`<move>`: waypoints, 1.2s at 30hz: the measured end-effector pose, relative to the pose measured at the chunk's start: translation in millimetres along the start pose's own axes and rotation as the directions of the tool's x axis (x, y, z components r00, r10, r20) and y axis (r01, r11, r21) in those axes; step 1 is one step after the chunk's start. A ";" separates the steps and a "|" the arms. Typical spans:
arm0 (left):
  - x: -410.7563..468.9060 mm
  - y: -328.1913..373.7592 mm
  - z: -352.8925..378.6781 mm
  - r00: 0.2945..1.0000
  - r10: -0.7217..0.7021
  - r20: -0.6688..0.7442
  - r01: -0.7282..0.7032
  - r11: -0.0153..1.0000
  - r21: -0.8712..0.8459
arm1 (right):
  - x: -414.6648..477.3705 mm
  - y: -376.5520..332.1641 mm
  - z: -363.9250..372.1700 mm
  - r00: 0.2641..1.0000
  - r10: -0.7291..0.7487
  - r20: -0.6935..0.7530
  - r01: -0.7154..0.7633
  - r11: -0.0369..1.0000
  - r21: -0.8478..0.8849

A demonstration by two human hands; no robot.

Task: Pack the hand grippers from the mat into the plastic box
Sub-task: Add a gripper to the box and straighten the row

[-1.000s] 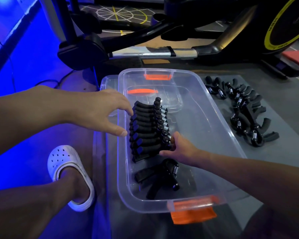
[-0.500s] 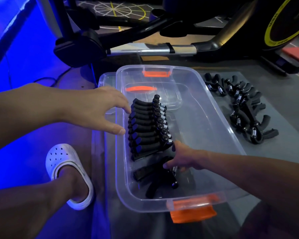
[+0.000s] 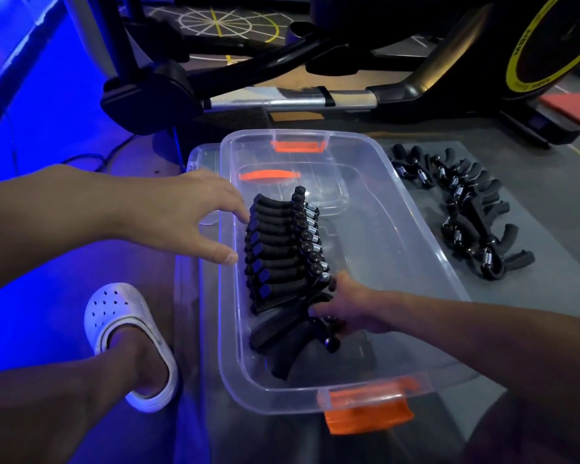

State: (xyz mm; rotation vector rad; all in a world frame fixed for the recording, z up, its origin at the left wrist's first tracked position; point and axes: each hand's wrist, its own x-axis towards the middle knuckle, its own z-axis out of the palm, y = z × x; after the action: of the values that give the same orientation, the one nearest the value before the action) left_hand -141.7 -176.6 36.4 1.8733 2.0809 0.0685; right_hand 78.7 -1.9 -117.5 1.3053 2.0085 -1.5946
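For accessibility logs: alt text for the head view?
Right hand grips a loose hand gripper inside a clear plastic box, beside a packed row of grippers; left hand is open over the box's left rim. More grippers lie on the grey mat.

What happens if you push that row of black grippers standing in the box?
The row of grippers stands on edge, packed together, so a push would probably tip several at once. Their metal springs suggest they feel stiff and heavy for their size. Their padded-looking handles probably won't slide easily.
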 end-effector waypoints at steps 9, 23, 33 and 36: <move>0.8 -1.1 -0.3 1.000 0.022 -0.007 -0.022 1.000 0.008 | -8.6 -10.6 0.8 0.974 -0.212 -0.076 0.217 0.974 0.067; 0.1 1.1 -2.4 1.000 0.012 0.008 -0.012 1.000 -0.011 | -0.5 -14.4 -6.9 0.803 -0.574 -0.163 0.474 0.780 -0.409; 0.3 -0.6 -2.2 1.000 0.005 0.005 -0.005 1.000 -0.015 | -4.6 -8.6 0.1 0.788 -0.598 -0.148 0.457 0.728 -0.512; 0.4 -1.1 -1.5 1.000 0.008 0.005 -0.008 1.000 -0.019 | -2.5 -8.4 -4.4 0.753 -0.642 -0.145 0.481 0.688 -0.544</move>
State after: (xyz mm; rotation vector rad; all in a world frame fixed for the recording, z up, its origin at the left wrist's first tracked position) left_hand -143.1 -176.0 37.5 1.8682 2.0626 0.0853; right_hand 75.1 0.9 -108.9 0.8129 2.9993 -0.9593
